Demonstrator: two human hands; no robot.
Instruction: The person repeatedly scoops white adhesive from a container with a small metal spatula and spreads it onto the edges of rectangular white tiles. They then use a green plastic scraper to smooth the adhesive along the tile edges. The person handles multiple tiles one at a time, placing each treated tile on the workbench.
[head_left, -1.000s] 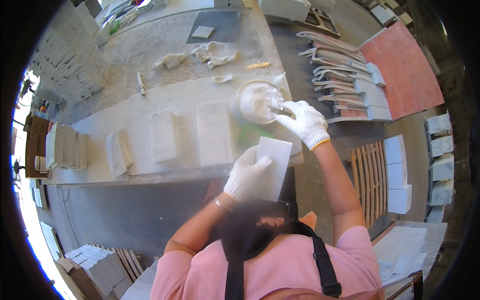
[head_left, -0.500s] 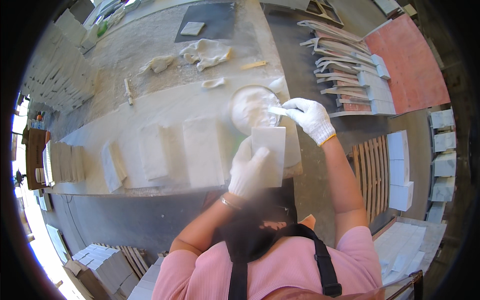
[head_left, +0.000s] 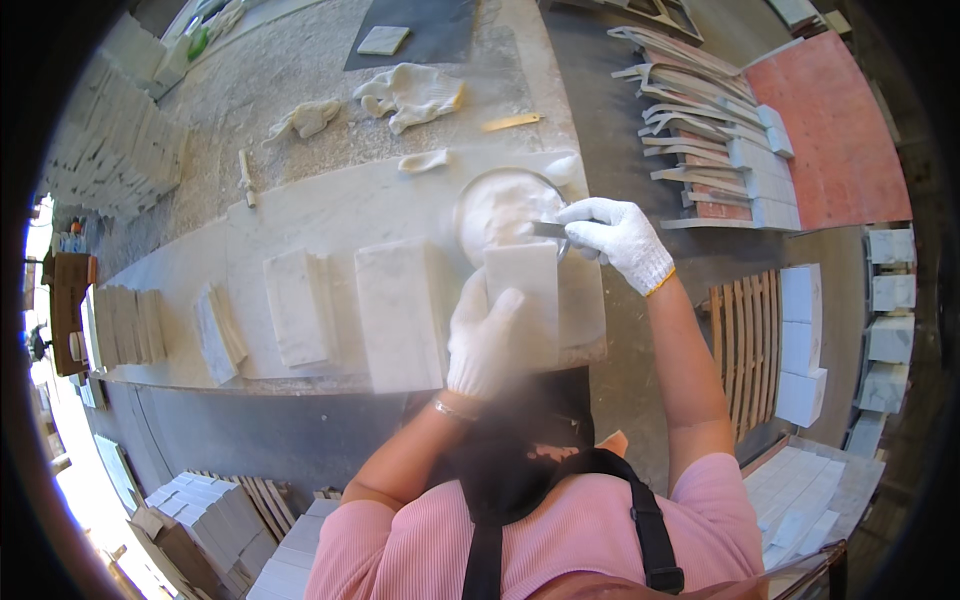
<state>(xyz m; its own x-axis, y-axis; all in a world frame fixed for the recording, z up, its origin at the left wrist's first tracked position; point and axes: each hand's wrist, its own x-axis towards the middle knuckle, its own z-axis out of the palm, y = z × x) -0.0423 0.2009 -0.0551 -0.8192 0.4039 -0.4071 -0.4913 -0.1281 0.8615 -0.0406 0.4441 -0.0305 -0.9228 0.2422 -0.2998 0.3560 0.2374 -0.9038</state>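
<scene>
White marble tile (head_left: 527,300) was held upright over the near edge of the workbench (head_left: 330,210), grasped from below by the gloved left hand (head_left: 483,340). Gloved right hand (head_left: 620,238) was clenched around a metal spatula (head_left: 548,229), its blade reaching over the round bowl of white paste (head_left: 497,207) just behind the tile. 2 more marble slabs (head_left: 345,310) lay flat to the left. Spare white gloves (head_left: 410,93) lay farther back on the bench.
</scene>
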